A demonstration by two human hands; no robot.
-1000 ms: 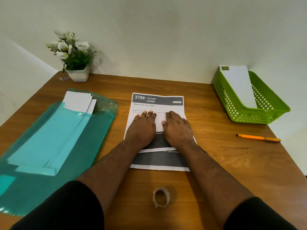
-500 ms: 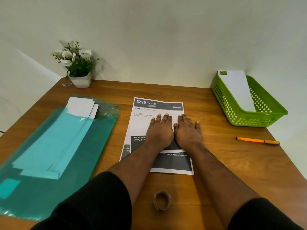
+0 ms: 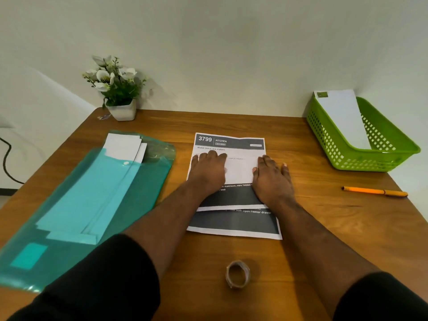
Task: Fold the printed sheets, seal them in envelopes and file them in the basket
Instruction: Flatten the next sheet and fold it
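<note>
The printed sheets (image 3: 234, 177) lie mid-table, the top one folded up over its lower part. Left hand (image 3: 207, 173) and right hand (image 3: 272, 178) press flat on it, fingers straight, gripping nothing; green basket (image 3: 370, 156) stands far right.

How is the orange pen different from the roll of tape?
The orange pen is long, thin and bright, lying flat on the right; the roll of tape is a small clear ring standing on its edge, nearer the person. Both sit on the wooden table, and neither hand touches them.

Flat hands (image 3: 240, 174) on printed sheets (image 3: 234, 218)
</note>
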